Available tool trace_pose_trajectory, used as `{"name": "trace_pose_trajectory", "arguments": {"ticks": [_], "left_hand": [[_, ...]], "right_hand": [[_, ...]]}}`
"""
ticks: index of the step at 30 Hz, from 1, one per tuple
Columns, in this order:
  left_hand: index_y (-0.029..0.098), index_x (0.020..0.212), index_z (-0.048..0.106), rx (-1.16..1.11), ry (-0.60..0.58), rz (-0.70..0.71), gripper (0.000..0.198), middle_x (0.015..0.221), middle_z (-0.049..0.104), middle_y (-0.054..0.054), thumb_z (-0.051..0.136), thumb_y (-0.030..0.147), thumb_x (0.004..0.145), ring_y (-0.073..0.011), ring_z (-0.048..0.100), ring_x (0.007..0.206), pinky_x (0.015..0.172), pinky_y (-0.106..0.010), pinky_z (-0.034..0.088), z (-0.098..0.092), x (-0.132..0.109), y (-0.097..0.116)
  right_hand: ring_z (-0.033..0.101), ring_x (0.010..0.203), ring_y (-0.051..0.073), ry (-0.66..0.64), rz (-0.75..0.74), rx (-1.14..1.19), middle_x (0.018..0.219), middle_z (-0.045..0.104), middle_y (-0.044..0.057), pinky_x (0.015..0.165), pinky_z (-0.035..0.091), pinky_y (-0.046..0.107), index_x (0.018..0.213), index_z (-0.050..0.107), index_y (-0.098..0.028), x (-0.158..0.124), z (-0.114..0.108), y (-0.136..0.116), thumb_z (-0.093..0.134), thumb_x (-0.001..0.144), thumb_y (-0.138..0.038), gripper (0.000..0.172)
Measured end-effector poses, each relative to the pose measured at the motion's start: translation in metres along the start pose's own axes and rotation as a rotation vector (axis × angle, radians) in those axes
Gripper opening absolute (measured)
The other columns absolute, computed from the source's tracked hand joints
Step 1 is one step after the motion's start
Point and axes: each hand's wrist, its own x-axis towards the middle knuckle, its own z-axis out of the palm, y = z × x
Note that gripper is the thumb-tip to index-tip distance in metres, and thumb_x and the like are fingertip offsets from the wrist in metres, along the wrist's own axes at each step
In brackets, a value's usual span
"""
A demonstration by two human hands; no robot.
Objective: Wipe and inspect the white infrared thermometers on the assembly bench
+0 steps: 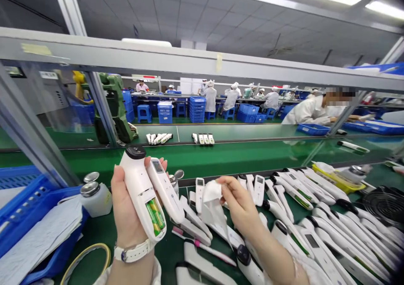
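Note:
My left hand [126, 213] is wrapped round two white infrared thermometers. The nearer infrared thermometer [134, 178] has a black tip and an uncovered battery bay showing green batteries [155, 215]. Beside it, the second infrared thermometer [166, 188] turns its small grey display toward me. To the right, my right hand [241, 205] pinches a thin white cloth [211, 199], which hangs down over the thermometers on the bench. A pink-and-white toothbrush [208, 248] lies below the cloth, between the hands.
Many more thermometers [334, 238] crowd the bench at right, near a yellow tray [339, 180]. At left are a pump bottle [96, 199], a blue bin [67, 238] with papers and a tape roll [85, 262]. Beyond the green conveyor [240, 154], a co-worker [307, 110] leans over.

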Motion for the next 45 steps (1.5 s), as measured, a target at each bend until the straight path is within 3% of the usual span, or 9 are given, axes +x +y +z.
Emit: {"name": "trace_pose_trajectory", "arguments": {"ticks": [8, 12, 15, 20, 24, 33, 37, 40, 45], "left_hand": [[0.018, 0.086, 0.063, -0.083, 0.071, 0.153, 0.045, 0.093, 0.067, -0.009, 0.05, 0.058, 0.073, -0.0283, 0.053, 0.109, 0.087, -0.039, 0.046, -0.014, 0.01, 0.026], [0.018, 0.09, 0.064, -0.096, 0.069, 0.143, 0.05, 0.099, 0.066, -0.013, 0.056, 0.06, 0.066, -0.0293, 0.056, 0.106, 0.081, -0.037, 0.05, -0.018, 0.016, 0.026], [0.018, 0.091, 0.064, -0.107, 0.056, 0.117, 0.048, 0.101, 0.066, -0.012, 0.055, 0.059, 0.068, -0.0267, 0.057, 0.106, 0.08, -0.033, 0.051, -0.018, 0.02, 0.025], [0.018, 0.091, 0.065, -0.123, 0.048, 0.02, 0.044, 0.1, 0.066, -0.011, 0.053, 0.057, 0.072, -0.0242, 0.06, 0.099, 0.073, -0.032, 0.053, -0.015, 0.024, 0.02], [0.017, 0.088, 0.065, -0.166, 0.039, -0.08, 0.04, 0.094, 0.066, -0.008, 0.054, 0.054, 0.074, -0.0192, 0.064, 0.086, 0.074, -0.029, 0.053, -0.005, 0.021, 0.012], [0.014, 0.093, 0.064, -0.196, -0.038, -0.2, 0.038, 0.091, 0.066, -0.009, 0.056, 0.048, 0.077, -0.0183, 0.063, 0.083, 0.075, -0.03, 0.053, -0.001, 0.013, 0.003], [0.012, 0.101, 0.063, -0.177, -0.038, -0.195, 0.039, 0.098, 0.065, -0.011, 0.059, 0.043, 0.077, -0.0194, 0.061, 0.089, 0.079, -0.028, 0.052, -0.004, 0.013, -0.002], [0.013, 0.105, 0.062, -0.151, -0.045, -0.252, 0.042, 0.099, 0.064, -0.011, 0.062, 0.042, 0.074, -0.0188, 0.061, 0.084, 0.074, -0.027, 0.052, -0.004, 0.012, -0.01], [0.009, 0.102, 0.06, -0.145, -0.128, -0.404, 0.045, 0.094, 0.062, -0.011, 0.064, 0.042, 0.072, -0.0166, 0.059, 0.074, 0.066, -0.026, 0.05, -0.002, 0.002, -0.03]], "right_hand": [[0.053, 0.064, 0.014, -0.175, -0.201, -0.282, 0.07, 0.061, 0.001, 0.059, 0.042, 0.026, 0.086, 0.061, -0.017, 0.069, 0.076, 0.01, 0.047, 0.086, -0.03, 0.019], [0.053, 0.081, 0.018, -0.221, -0.321, -0.519, 0.077, 0.061, 0.002, 0.074, 0.04, 0.035, 0.079, 0.061, -0.015, 0.079, 0.093, 0.027, 0.058, 0.078, -0.018, 0.004], [0.051, 0.088, 0.022, -0.216, -0.368, -0.654, 0.09, 0.059, 0.007, 0.077, 0.039, 0.037, 0.093, 0.062, -0.016, 0.078, 0.096, 0.031, 0.052, 0.081, -0.013, 0.016], [0.046, 0.1, 0.027, -0.282, -0.477, -0.818, 0.107, 0.055, 0.012, 0.079, 0.036, 0.038, 0.095, 0.064, -0.019, 0.072, 0.095, 0.025, 0.054, 0.083, -0.023, 0.017], [0.051, 0.086, 0.023, -0.354, -0.565, -0.906, 0.093, 0.061, 0.007, 0.077, 0.035, 0.037, 0.091, 0.064, -0.019, 0.072, 0.093, 0.021, 0.055, 0.082, -0.017, 0.013], [0.055, 0.071, 0.018, -0.211, -0.597, -0.803, 0.074, 0.062, 0.002, 0.072, 0.038, 0.034, 0.078, 0.062, -0.018, 0.079, 0.088, 0.012, 0.052, 0.081, -0.009, 0.014], [0.057, 0.083, 0.018, -0.008, -0.622, -0.643, 0.088, 0.062, 0.005, 0.075, 0.042, 0.034, 0.107, 0.053, -0.016, 0.07, 0.052, -0.017, 0.05, 0.085, -0.016, 0.022], [0.055, 0.082, 0.016, 0.101, -0.731, -0.468, 0.089, 0.06, 0.004, 0.08, 0.042, 0.034, 0.109, 0.053, -0.018, 0.048, 0.027, -0.048, 0.053, 0.084, -0.013, 0.026], [0.055, 0.076, 0.015, -0.028, -0.957, -0.441, 0.082, 0.062, 0.003, 0.089, 0.034, 0.043, 0.096, 0.059, -0.014, 0.015, 0.02, -0.085, 0.056, 0.073, 0.004, 0.029]]}}
